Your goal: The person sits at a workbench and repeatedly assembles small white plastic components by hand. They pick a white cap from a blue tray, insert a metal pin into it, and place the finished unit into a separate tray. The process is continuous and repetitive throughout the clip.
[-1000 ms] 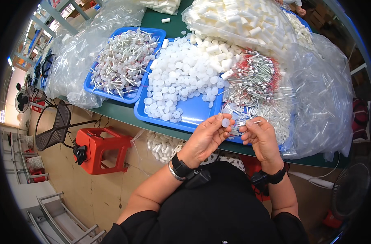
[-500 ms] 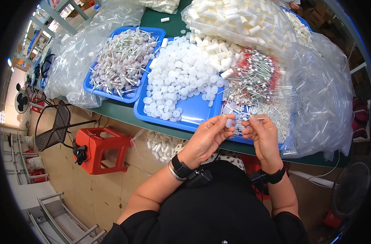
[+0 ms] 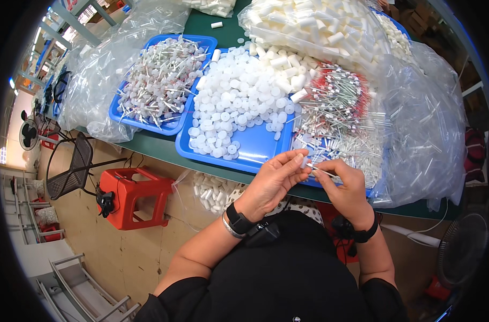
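My left hand (image 3: 278,181) pinches a small translucent white plastic disc (image 3: 304,161) between thumb and fingers. Close beside it, my right hand (image 3: 350,192) grips a thin white rod (image 3: 324,172), its tip at the disc. Whether the tip is inside the disc or only touching it, I cannot tell. Beyond my hands a blue tray (image 3: 255,152) holds a heap of matching discs (image 3: 228,102). To its right, thin rods with white ends and some red parts (image 3: 338,102) lie piled in another blue tray.
At the left, a blue tray (image 3: 172,130) is heaped with discs fitted on rods. A bag of white foam-like cylinders (image 3: 314,27) lies at the back. Clear plastic bags (image 3: 424,129) cover the right side. A red stool (image 3: 134,198) stands on the floor, left of me.
My right hand has turned and brought the rod's tip leftward to the disc. My left hand stays nearly in place, still pinching the disc.
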Action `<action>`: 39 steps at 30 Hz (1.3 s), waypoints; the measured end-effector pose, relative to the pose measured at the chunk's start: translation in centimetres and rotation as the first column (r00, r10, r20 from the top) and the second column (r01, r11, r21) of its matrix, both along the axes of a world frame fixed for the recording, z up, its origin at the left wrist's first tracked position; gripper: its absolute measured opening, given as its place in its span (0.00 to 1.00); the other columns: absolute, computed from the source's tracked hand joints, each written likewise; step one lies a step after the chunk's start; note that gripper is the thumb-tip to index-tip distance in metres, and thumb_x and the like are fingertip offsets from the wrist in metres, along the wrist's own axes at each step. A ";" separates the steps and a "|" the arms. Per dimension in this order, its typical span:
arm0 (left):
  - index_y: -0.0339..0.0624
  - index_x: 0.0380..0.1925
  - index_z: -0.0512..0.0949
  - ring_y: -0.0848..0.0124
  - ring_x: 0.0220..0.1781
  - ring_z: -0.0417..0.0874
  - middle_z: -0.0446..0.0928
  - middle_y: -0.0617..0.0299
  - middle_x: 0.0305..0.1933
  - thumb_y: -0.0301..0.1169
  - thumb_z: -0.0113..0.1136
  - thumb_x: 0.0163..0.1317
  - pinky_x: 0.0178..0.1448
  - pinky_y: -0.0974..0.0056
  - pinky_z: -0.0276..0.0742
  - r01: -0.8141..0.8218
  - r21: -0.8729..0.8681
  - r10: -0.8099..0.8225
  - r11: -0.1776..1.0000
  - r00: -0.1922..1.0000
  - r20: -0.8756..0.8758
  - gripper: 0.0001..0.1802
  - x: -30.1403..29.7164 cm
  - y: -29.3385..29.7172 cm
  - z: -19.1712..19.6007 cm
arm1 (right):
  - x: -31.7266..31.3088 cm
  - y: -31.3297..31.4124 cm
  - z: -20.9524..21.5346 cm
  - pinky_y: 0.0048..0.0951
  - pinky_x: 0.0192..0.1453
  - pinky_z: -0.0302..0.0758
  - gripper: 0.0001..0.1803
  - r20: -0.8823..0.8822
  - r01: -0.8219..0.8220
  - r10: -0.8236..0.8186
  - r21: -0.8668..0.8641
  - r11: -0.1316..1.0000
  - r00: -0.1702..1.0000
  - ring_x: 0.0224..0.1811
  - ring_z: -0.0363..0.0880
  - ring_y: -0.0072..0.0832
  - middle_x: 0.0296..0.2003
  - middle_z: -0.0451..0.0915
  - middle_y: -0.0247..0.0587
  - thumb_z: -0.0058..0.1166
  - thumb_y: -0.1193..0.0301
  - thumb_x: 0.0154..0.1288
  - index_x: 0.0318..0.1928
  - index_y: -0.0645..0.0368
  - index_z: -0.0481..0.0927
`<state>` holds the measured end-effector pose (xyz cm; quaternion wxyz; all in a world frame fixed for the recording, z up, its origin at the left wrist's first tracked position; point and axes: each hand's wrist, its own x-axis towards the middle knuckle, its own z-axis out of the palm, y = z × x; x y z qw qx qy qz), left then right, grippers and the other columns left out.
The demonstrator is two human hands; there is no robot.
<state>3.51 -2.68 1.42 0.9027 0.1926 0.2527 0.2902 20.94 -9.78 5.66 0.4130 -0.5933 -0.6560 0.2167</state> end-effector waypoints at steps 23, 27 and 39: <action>0.38 0.57 0.74 0.79 0.40 0.80 0.81 0.61 0.48 0.37 0.57 0.71 0.46 0.72 0.78 -0.094 0.029 0.096 0.995 0.994 -0.053 0.19 0.7 -0.1 -0.4 | 0.1 0.2 -0.8 0.21 0.32 0.75 0.16 -0.524 -0.088 -0.196 -0.468 0.879 0.829 0.27 0.78 0.18 0.32 0.82 0.35 0.51 0.67 0.75 0.53 0.66 0.80; 0.36 0.57 0.73 0.76 0.45 0.81 0.80 0.57 0.51 0.38 0.57 0.72 0.49 0.71 0.78 -0.191 -0.004 0.190 0.982 0.978 -0.090 0.20 -0.5 0.8 -0.2 | 3.4 0.4 -0.8 0.29 0.37 0.77 0.11 0.092 0.155 -0.136 -0.252 0.955 0.986 0.31 0.82 0.29 0.33 0.83 0.43 0.56 0.69 0.69 0.46 0.62 0.82; 0.34 0.61 0.70 0.72 0.48 0.82 0.79 0.55 0.50 0.36 0.53 0.73 0.55 0.69 0.80 -0.095 0.032 0.096 0.995 0.993 -0.062 0.22 -0.5 0.8 -0.5 | 4.3 0.9 -2.8 0.40 0.37 0.76 0.03 0.529 -0.028 0.091 -0.127 0.992 0.844 0.33 0.80 0.43 0.30 0.79 0.45 0.60 0.75 0.58 0.33 0.61 0.81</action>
